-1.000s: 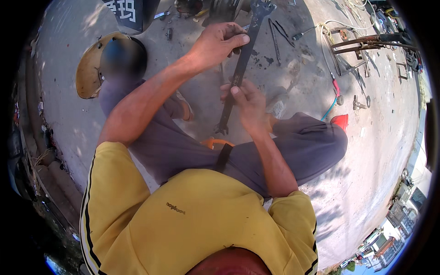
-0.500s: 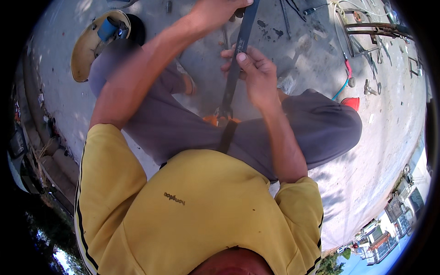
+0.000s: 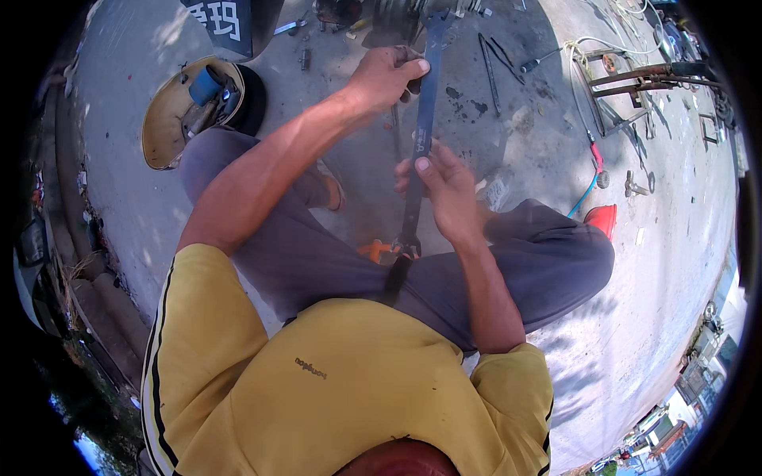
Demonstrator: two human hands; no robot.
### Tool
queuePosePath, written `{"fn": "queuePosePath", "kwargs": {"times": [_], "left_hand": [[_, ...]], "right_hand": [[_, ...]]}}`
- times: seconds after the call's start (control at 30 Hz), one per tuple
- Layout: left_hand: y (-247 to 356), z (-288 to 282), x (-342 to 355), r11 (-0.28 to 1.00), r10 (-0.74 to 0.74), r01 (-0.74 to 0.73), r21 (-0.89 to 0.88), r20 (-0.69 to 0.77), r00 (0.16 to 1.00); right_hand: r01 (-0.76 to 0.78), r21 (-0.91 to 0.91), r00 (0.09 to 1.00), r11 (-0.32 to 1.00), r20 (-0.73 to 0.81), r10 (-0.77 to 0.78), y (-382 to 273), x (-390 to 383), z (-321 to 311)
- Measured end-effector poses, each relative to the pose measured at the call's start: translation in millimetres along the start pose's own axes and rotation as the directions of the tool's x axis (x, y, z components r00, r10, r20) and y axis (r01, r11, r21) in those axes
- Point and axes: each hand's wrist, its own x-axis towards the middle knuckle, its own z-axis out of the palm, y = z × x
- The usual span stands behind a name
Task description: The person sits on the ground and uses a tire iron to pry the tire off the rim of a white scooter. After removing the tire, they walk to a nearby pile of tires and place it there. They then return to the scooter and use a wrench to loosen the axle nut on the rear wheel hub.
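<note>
A long flat dark bar [image 3: 426,103] with pale printing runs from near the top edge down toward my lap. My left hand [image 3: 387,78] is closed at its upper part, the thumb pressed on the bar's edge. Lower down, my right hand [image 3: 451,184] grips it with the thumb on the face and fingers behind. At its upper end the bar meets dark machine parts [image 3: 393,20]; whether they are joined I cannot tell. Its lower end lies by a metal fitting and an orange piece [image 3: 375,251] between my thighs.
A cream tub [image 3: 159,119] with a blue cup and tools stands left, beside a dark round object. Thin dark rods [image 3: 489,75] lie ahead. At right are a metal frame [image 3: 611,103], a hose with a red fitting [image 3: 597,159] and a T-shaped metal piece [image 3: 635,184].
The view has tilted forward, so the machine parts and a dark panel with white marks now show. Both hands and the bar sit lower in the picture, still in the same hold.
</note>
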Motion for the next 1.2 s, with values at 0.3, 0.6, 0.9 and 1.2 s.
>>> {"fn": "queuePosePath", "kwargs": {"times": [0.3,0.6,0.9,1.2], "left_hand": [[4,20,-2,0.983,-0.073,0.088,-0.159,0.097,0.993],[-9,40,29,0.911,-0.058,0.117,-0.395,0.158,0.986],[5,48,38,0.843,-0.066,0.132,-0.522,0.143,0.988],[-8,48,50,0.85,-0.106,0.156,-0.504,0.128,0.986]], "right_hand": [[0.191,-0.546,0.926,0.816,-0.175,-0.334,28,5,-56],[0.123,-0.947,0.807,0.295,-0.077,-0.586,-53,1,-91],[0.152,-0.984,0.855,0.091,0.085,-0.511,-109,20,-120],[0.223,-0.968,0.854,0.115,0.137,-0.502,-120,39,-139]]}}
